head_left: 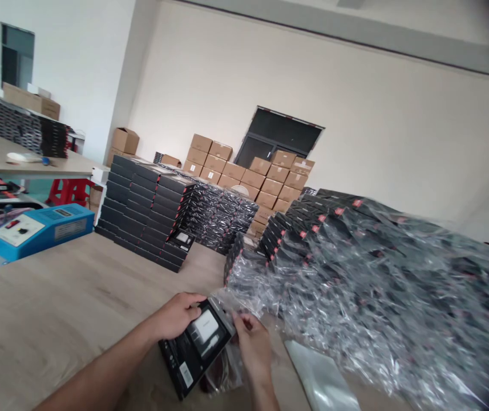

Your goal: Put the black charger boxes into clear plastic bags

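Observation:
My left hand [176, 315] grips the upper left edge of a flat black box [195, 347] with a white label, held just above the wooden table [56, 308]. My right hand [253, 345] is at the box's right end, fingers pinched on the clear plastic bag [222, 302] around that end. More crinkled plastic lies under the box. A large heap of bagged black boxes [376, 274] rises directly to the right.
A stack of unbagged black boxes [145, 211] stands at the table's far side, with another bagged pile [222, 211] behind it. A blue machine [39, 228] sits at the left. Brown cartons [248, 171] line the far wall. A flat clear bag [316, 377] lies near my right wrist.

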